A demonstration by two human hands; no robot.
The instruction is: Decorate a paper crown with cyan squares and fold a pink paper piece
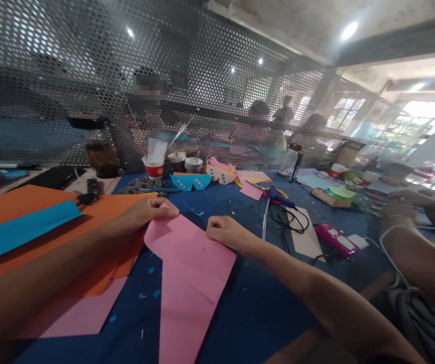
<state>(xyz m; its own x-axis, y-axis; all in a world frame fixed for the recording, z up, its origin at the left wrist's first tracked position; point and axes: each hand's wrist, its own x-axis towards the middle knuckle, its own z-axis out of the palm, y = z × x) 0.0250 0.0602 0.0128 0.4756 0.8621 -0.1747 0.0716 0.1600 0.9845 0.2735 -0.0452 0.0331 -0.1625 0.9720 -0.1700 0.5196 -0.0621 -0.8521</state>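
Observation:
A pink sheet of paper (190, 263) is held up between my two hands, its long tapering part hanging toward me. My left hand (160, 208) pinches its upper left corner. On the upper right edge, my right hand (223, 231) is closed around the paper, with the fingers curled. A faint crease crosses the sheet low on its right side. Left of it lie orange sheets (103, 253) with a folded blue paper strip (24, 230) on top, and another pink sheet (84, 313) sticks out beneath. Small blue scraps (157, 293) are scattered on the blue table (270, 313).
Behind my hands stand a blue paper mask (190, 182), a peach one (220, 175) and paper cups (154, 167). To the right are a blue glue gun (279, 197) with its black cable and a magenta power strip (337, 240). A co-worker's arms (410, 227) occupy the far right.

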